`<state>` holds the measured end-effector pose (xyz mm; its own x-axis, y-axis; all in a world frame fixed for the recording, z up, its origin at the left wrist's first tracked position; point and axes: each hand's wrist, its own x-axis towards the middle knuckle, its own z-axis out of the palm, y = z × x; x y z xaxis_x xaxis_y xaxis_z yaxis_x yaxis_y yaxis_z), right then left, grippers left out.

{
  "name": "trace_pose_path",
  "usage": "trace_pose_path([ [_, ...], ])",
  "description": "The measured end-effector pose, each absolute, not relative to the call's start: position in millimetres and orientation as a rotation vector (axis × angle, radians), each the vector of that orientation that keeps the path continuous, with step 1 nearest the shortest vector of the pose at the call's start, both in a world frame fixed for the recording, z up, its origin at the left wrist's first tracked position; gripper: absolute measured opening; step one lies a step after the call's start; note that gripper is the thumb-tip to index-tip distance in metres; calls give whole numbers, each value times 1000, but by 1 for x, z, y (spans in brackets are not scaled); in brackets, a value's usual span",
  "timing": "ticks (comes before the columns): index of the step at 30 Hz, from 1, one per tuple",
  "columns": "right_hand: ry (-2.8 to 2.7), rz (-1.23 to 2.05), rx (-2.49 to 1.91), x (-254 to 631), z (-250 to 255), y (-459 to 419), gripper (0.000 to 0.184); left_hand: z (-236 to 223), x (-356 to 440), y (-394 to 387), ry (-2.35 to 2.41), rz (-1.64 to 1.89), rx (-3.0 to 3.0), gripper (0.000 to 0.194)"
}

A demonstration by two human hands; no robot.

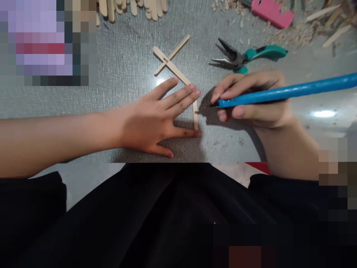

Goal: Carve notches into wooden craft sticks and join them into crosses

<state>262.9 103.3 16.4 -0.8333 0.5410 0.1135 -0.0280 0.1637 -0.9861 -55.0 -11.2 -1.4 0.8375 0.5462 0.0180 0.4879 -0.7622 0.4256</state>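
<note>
Flat on the table lies my left hand, its fingers spread. Its fingertips press on a wooden craft stick that has a small notch in its right edge. Between my right hand's thumb and fingers is a slim blue-handled tool with a thin, dark metal tip, held like a pen. The tip points left at the notch; whether it touches the wood I cannot tell. Beyond my left fingers, a longer craft stick crosses a shorter stick near its far end.
Green-handled pliers lie with jaws apart beyond my right hand. Several craft sticks are at the far edge. A pink cutter lies among wood shavings at the far right. The grey table's near edge is by my lap.
</note>
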Motion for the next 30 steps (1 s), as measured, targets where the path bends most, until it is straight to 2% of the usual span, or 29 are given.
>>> trace_pose_path([
  [3, -1895, 1583, -542, 253, 7, 90, 31, 1, -53, -12, 805, 117, 2574, 105],
  [8, -1790, 1351, -838, 238, -2, 67, 25, -1, -53, -13, 819, 59, 2614, 112],
  [12, -1810, 1159, -912, 228, -4, 59, 38, -6, -55, -15, 779, 131, 2676, 118],
  [16, -1772, 1208, -1073, 216, 12, 56, 51, -8, -55, -19, 778, 216, 2706, 120],
  [21, -1806, 1205, -1143, 207, 24, 51, 57, -5, -52, -20, 805, 174, 2683, 118],
  [26, -1744, 1175, -988, 206, 15, 52, 51, -4, -50, -18, 835, 139, 2563, 108],
  [30, -1759, 1223, -949, 209, 13, 53, 46, -7, -51, -19, 808, 184, 2609, 110],
])
